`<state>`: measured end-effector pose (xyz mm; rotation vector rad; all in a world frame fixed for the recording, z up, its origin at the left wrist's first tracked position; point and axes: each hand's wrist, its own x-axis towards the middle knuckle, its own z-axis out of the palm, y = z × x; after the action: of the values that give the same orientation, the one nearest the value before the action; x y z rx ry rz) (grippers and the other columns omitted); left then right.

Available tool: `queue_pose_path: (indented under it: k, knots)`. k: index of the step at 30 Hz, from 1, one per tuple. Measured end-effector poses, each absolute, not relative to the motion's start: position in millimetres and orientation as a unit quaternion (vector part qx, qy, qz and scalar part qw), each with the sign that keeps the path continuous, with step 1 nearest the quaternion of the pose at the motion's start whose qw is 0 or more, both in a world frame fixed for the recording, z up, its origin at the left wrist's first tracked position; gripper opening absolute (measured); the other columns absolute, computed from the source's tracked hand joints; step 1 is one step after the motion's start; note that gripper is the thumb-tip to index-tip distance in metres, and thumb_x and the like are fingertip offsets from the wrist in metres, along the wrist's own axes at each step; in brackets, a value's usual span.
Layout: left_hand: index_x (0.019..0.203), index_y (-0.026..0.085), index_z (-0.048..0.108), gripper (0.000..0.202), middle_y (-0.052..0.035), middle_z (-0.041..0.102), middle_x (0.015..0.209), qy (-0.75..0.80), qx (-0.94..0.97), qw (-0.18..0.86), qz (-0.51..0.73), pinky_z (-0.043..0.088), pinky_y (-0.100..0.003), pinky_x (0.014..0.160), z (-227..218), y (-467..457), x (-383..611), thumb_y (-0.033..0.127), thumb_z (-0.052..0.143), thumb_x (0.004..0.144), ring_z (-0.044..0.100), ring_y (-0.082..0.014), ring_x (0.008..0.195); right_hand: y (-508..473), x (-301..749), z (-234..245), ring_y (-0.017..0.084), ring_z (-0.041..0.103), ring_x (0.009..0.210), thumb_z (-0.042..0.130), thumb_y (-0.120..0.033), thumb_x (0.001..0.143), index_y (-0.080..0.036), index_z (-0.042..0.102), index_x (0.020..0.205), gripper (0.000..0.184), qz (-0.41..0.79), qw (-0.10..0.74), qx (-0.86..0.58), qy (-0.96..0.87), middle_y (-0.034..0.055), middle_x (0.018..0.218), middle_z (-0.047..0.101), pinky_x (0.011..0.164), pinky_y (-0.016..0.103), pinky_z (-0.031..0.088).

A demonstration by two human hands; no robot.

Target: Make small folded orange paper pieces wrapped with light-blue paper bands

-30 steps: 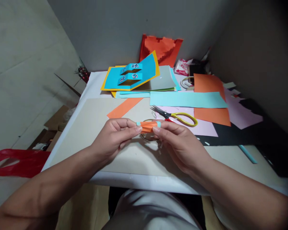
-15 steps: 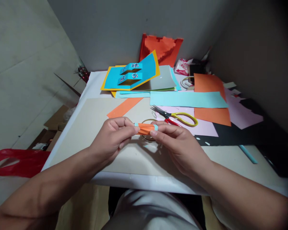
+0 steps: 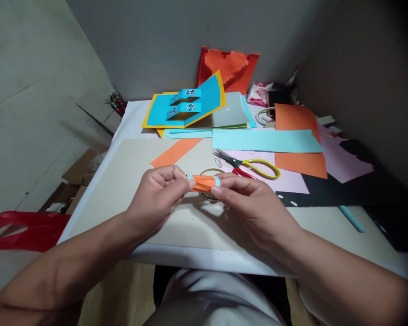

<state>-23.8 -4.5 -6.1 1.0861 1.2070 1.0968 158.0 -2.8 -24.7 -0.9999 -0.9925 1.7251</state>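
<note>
The left hand (image 3: 156, 194) and right hand (image 3: 255, 203) are clamped on opposite ends of a folded orange strip (image 3: 204, 182) with blue bands (image 3: 217, 181). Scissors (image 3: 258, 167) lie just beyond.

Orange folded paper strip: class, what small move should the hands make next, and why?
Probably pinch the orange folded paper strip flatter between the left hand and the right hand. Its folds look slightly lifted, and the light-blue paper at its ends seems held only by the fingers, though that is hard to tell.
</note>
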Motion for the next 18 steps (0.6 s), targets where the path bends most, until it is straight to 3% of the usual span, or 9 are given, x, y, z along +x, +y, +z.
queue_pose_path:
  k: [8, 13, 18]
  knots:
    - [0.054, 0.017, 0.054, 0.026, 0.005, 0.043, 0.049, 0.54, 0.564, 0.43, 0.453, 0.027, -0.021, 0.046, -4.5, -13.1, -21.2, 0.021, 0.068, 0.076, 0.033, -0.0072, 0.048, -3.2, 155.7, -23.0, 0.01, 0.056, 0.066, 0.082, -0.028, 0.074, -0.021, 0.078, 0.074, 0.008, 0.798, 0.384, -0.331, -0.325, -0.0009, 0.071, 0.067, 0.072, 0.028, 0.045]
    - [0.054, 0.017, 0.052, 0.028, 0.0061, 0.041, 0.048, 0.505, 0.554, 0.476, 0.46, 0.025, -0.021, 0.045, -7.1, -13.3, -20.9, 0.021, 0.067, 0.078, 0.031, -0.0063, 0.046, -6.8, 156.1, -24.5, 0.015, 0.062, 0.083, 0.082, -0.027, 0.075, -0.023, 0.077, 0.086, 0.013, 0.757, 0.429, -0.339, -0.358, 0.0013, 0.088, 0.071, 0.083, 0.031, 0.047]
    - [0.055, 0.018, 0.053, 0.029, 0.0081, 0.04, 0.044, 0.46, 0.526, 0.538, 0.472, 0.021, -0.02, 0.041, -8.8, -12.5, -23.9, 0.017, 0.065, 0.081, 0.029, -0.0044, 0.041, -7.9, 154.6, -22.4, 0.017, 0.062, 0.093, 0.082, -0.02, 0.073, -0.023, 0.078, 0.083, 0.011, 0.692, 0.478, -0.35, -0.412, 0.0021, 0.1, 0.068, 0.087, 0.031, 0.048]
